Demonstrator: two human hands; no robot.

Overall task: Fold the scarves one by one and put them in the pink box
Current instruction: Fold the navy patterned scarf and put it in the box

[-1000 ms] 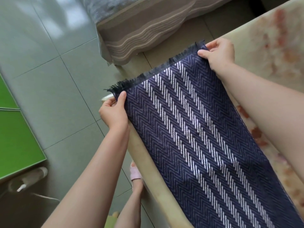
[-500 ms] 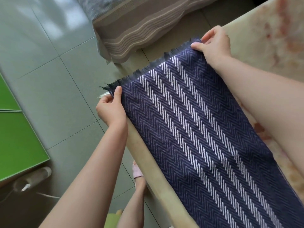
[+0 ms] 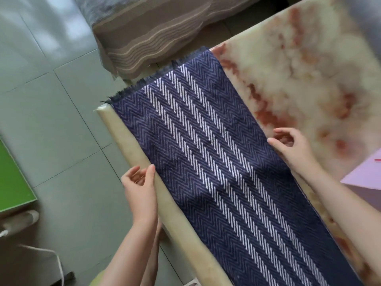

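Navy white-striped herringbone scarf (image 3: 206, 151), near end cut off, pink box (image 3: 367, 178) a mere corner, left hand (image 3: 140, 188) and right hand (image 3: 292, 147) now off its fringed end, fingers loosely curled, empty.

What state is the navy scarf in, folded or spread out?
Spread out: the navy scarf lies flat along the table, no fold across the visible part. Its near end runs out of frame.

Soft, even daylight; pale glare on the floor tiles (image 3: 47, 27) at eleven o'clock. Slight motion blur everywhere, strongest on the left hand (image 3: 140, 190).
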